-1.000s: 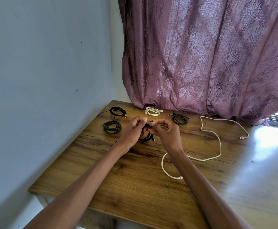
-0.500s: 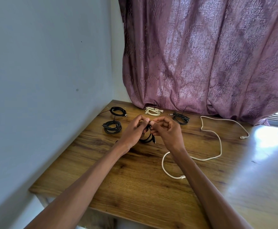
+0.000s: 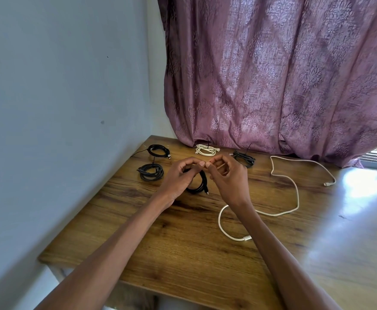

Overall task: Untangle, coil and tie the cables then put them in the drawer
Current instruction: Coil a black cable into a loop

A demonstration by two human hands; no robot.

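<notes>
A coiled black cable (image 3: 199,183) hangs between my hands above the wooden table (image 3: 183,247). My left hand (image 3: 179,179) grips the top of this coil, fingers curled round it. My right hand (image 3: 226,177) is beside it, fingertips pinched together at the coil's top, seemingly on a thin tie that I cannot make out. A long white cable (image 3: 292,198) lies loose and uncoiled to the right, passing under my right forearm. Several tied coils lie at the back: two black (image 3: 150,172) (image 3: 159,151), one white (image 3: 206,149), one dark grey (image 3: 244,157).
A purple curtain (image 3: 272,74) hangs over the table's far edge. A pale wall (image 3: 60,108) runs along the left side. Bright sunlight glares on the table's right part (image 3: 366,182). No drawer is in view.
Both hands have stayed at the same spot over the table. The fingertips have drawn closer together at the top of the black coil, and the coil hangs a little lower.
</notes>
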